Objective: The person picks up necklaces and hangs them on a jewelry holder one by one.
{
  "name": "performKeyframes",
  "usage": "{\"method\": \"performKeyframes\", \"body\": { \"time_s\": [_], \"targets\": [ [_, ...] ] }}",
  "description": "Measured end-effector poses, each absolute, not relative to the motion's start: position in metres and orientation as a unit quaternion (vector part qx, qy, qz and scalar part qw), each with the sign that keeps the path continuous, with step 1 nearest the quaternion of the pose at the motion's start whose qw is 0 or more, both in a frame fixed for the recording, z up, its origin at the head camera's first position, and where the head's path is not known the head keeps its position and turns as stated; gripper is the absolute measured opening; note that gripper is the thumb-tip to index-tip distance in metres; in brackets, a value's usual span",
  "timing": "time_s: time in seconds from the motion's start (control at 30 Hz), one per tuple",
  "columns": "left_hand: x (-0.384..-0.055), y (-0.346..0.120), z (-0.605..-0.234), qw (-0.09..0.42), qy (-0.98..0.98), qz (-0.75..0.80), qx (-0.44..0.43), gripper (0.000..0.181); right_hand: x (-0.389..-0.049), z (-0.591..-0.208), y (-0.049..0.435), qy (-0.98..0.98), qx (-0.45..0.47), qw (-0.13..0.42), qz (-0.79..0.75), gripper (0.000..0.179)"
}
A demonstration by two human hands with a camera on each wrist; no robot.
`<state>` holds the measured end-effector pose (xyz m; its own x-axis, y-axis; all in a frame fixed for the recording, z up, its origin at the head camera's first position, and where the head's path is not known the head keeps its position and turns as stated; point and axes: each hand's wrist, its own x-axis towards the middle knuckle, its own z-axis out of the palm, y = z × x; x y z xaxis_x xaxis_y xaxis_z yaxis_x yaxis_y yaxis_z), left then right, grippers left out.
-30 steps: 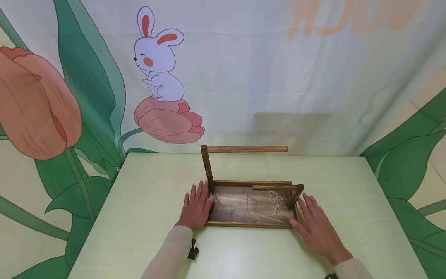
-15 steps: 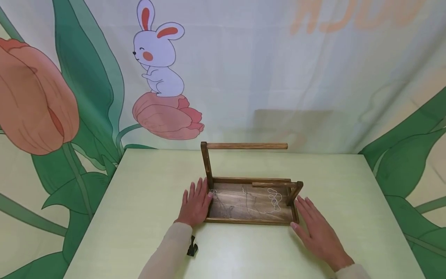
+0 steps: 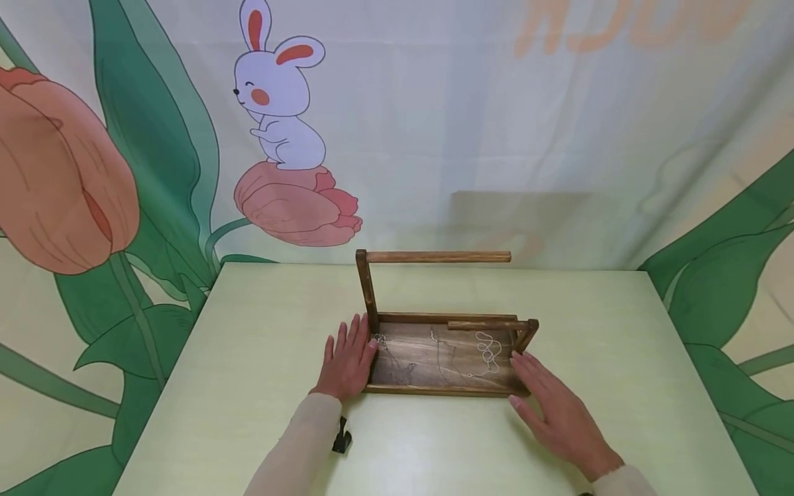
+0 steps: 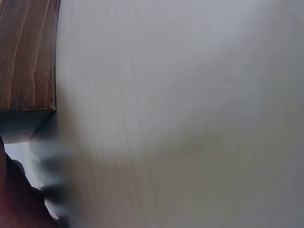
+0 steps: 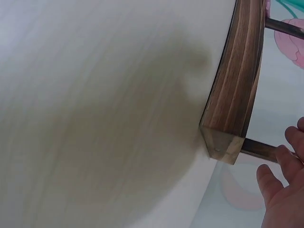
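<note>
A brown wooden jewelry stand (image 3: 443,391) sits on the table, its shallow tray topped by a tall post with a bar at the left and a shorter one at the right. Thin chains, probably necklaces, lie inside, including a looped pale chain (image 3: 488,350) towards the right end. My left hand (image 3: 344,362) rests at the tray's left end with straight fingers, the thumb over the rim. At the other end is my right hand (image 3: 561,413), fingers extended, fingertips overlapping the right rim. In the right wrist view, the stand's front corner (image 5: 232,104) shows beside the fingers.
The pale table (image 3: 248,331) extends around the stand on all sides. Behind it hangs a curtain (image 3: 422,138) printed with a rabbit and tulips. A small black clip-like piece (image 3: 342,439) is by the left sleeve.
My right hand has shifted a little left, its fingertips now over the tray's right edge. My left hand keeps its place at the stand. The head view has tilted slightly down.
</note>
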<state>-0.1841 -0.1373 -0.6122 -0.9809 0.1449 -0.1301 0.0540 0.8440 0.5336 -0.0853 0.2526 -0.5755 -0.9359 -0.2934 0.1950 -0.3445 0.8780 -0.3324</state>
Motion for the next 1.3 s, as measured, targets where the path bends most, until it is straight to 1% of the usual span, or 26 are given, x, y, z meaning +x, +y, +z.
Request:
{"method": "performKeyframes", "body": {
  "time_s": [0.17,0.4,0.57,0.77,0.97,1.17,1.3],
  "targets": [
    [-0.184,-0.137,-0.61,0.086,0.956,0.276,0.053,0.066,-0.092,-0.572,0.247,-0.959,0.192,0.077,0.191,0.066],
    [-0.187,-0.138,-0.607,0.088,0.956,0.275,0.053,0.066,-0.108,-0.563,0.235,-0.95,0.216,0.059,0.217,0.063],
    [-0.187,-0.137,-0.606,0.086,0.955,0.279,0.053,0.065,-0.115,-0.563,0.227,-0.939,0.238,0.085,0.233,0.062],
    [-0.185,-0.137,-0.609,0.082,0.955,0.28,0.052,0.065,-0.122,-0.563,0.22,-0.932,0.25,0.103,0.24,0.061],
    [-0.184,-0.137,-0.611,0.079,0.954,0.284,0.053,0.066,-0.127,-0.568,0.217,-0.935,0.244,0.091,0.239,0.058],
    [-0.183,-0.137,-0.613,0.08,0.955,0.282,0.051,0.066,-0.134,-0.571,0.212,-0.934,0.235,0.077,0.256,0.047],
    [-0.183,-0.137,-0.613,0.078,0.955,0.283,0.051,0.066,-0.139,-0.574,0.207,-0.935,0.22,0.068,0.271,0.035]
  ]
}}
